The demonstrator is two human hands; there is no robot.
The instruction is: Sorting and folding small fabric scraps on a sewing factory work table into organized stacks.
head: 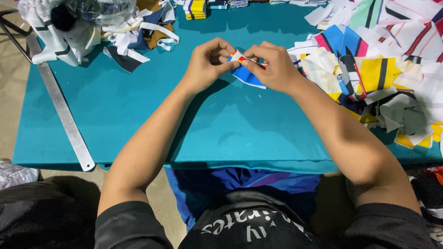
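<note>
Pinched between both grips, left hand (208, 64) and right hand (272, 67), a small striped fabric scrap (247, 74) folds.

teal table (115, 106), metal ruler (62, 110), heap of striped fabric scraps (383, 78), plastic bag (92, 11)

- Two bare hands: the left hand (208, 64) and the right hand (272, 67), both pinching one small fabric piece (247, 74) of blue, white, red and yellow.
- One table (138, 115) with a teal cover.
- One long metal ruler (62, 110) along the table's left edge.
- One clear plastic bag (92, 11) of scraps.
- One large heap of striped fabric offcuts (378, 74), too many to count.
</note>
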